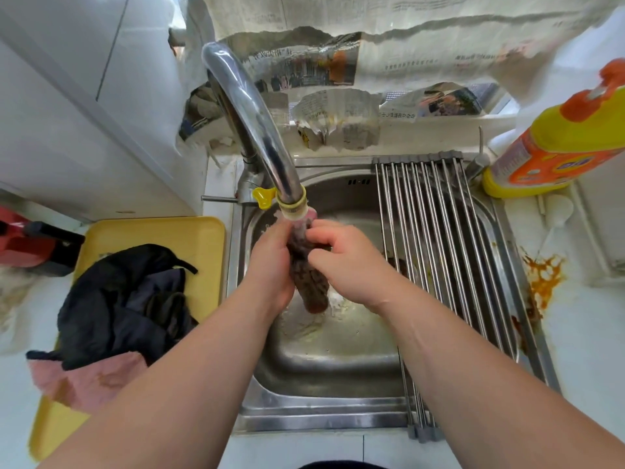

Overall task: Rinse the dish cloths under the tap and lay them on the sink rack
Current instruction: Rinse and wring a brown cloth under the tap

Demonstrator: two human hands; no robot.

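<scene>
A wet, dark brownish dish cloth [309, 279] hangs bunched into a roll right under the tap spout [293, 204], over the steel sink [338, 360]. My left hand [272, 265] grips its left side and my right hand [345, 262] grips its right side near the top. Water splashes below the cloth's lower end. The roll-up sink rack [436, 238] of steel rods spans the right part of the sink with nothing on it. More cloths, a dark one [121, 306] and a pink one [91, 377], lie piled on a yellow tray [199, 245] to the left.
A yellow and orange detergent bottle [548, 143] stands at the sink's back right corner. Orange stains [544, 279] mark the counter right of the rack. A red and black object [30, 245] sits at the far left. Torn newspaper [338, 62] covers the window behind the tap.
</scene>
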